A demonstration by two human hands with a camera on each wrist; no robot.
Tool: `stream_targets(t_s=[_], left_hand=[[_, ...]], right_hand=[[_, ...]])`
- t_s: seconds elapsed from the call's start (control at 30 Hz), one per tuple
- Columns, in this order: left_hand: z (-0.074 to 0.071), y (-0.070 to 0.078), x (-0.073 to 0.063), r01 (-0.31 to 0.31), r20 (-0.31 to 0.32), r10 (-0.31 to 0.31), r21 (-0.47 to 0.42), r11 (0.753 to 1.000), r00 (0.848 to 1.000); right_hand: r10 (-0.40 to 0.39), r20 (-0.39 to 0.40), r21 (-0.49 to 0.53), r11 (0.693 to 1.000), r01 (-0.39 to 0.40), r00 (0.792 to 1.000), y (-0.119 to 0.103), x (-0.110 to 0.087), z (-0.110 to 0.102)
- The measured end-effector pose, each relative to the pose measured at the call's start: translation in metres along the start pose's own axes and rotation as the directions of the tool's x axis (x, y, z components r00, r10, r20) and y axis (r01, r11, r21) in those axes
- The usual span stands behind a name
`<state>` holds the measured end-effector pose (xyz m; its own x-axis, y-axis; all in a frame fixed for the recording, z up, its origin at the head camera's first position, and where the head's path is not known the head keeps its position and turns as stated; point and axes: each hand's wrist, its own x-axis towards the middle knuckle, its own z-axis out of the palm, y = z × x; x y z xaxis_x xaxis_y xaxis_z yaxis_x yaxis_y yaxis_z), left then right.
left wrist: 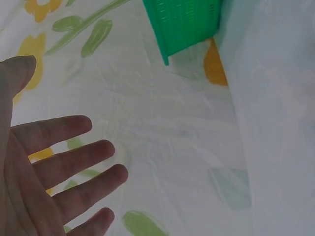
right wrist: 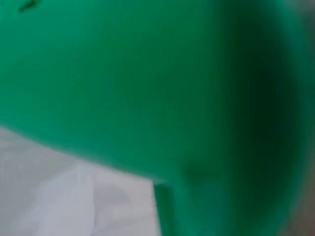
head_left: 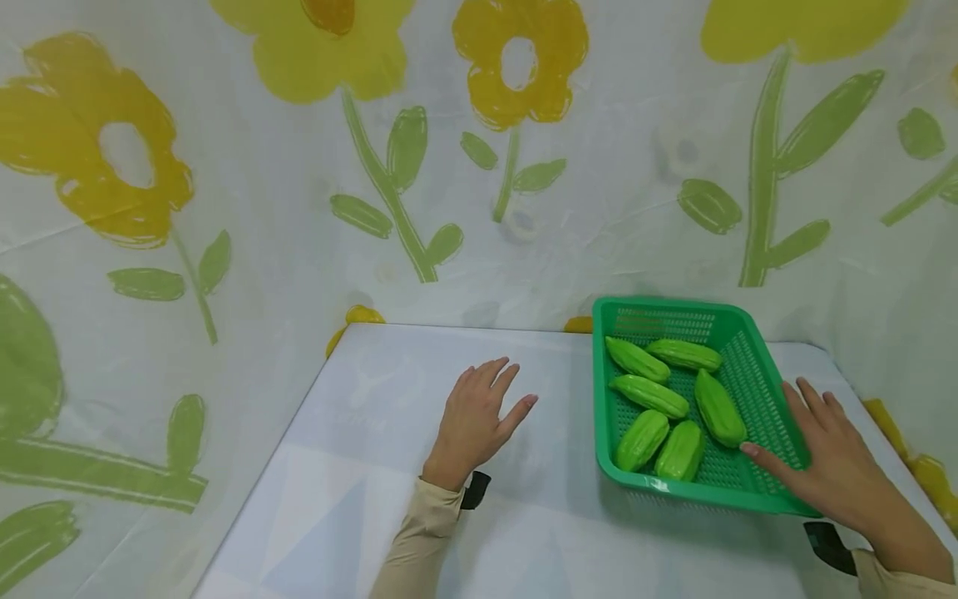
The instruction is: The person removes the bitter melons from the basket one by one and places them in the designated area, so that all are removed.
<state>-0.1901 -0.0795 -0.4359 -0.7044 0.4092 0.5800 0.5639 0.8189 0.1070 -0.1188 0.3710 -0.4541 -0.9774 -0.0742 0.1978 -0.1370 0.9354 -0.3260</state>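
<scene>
On the right side of the table stands a green plastic basket (head_left: 711,492) with perforated walls. Several light green, ridged bitter melons (head_left: 647,397) lie inside, mostly along its left half. My right hand (head_left: 841,470) rests at the basket's right rim, thumb reaching over the inner side and fingers stretched along the edge. Blurred green basket wall (right wrist: 123,88) fills most of the right wrist view, hiding that hand's fingers there. Left of the basket, my left hand (head_left: 471,420) hovers over the table, fingers spread and holding nothing. Its palm (left wrist: 29,196) shows in the left wrist view.
The white table (head_left: 359,399) has pale blue triangle patterns. Behind it and at both sides hangs a curtain (head_left: 614,200) printed with yellow flowers and green leaves. The basket's far edge is near the table's back edge.
</scene>
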Motion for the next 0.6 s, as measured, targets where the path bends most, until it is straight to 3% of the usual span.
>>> stream_targets(t_s=[0.23, 0.43, 0.6], left_hand=[[-0.002, -0.002, 0.000, 0.005, -0.008, -0.005, 0.011, 1.000, 1.000], [-0.002, -0.004, 0.000, 0.006, -0.024, -0.006, 0.020, 1.000, 1.000], [-0.001, -0.004, 0.000, 0.003, -0.020, -0.003, 0.018, 1.000, 1.000]], right_hand=[[0.052, 0.105, 0.003, 0.999, -0.053, 0.993, 0.011, 0.007, 0.000], [0.080, 0.249, 0.064, 0.993, -0.099, 0.965, 0.019, 0.009, 0.001], [0.078, 0.303, 0.129, 0.984, -0.122, 0.950, 0.021, 0.009, 0.005]])
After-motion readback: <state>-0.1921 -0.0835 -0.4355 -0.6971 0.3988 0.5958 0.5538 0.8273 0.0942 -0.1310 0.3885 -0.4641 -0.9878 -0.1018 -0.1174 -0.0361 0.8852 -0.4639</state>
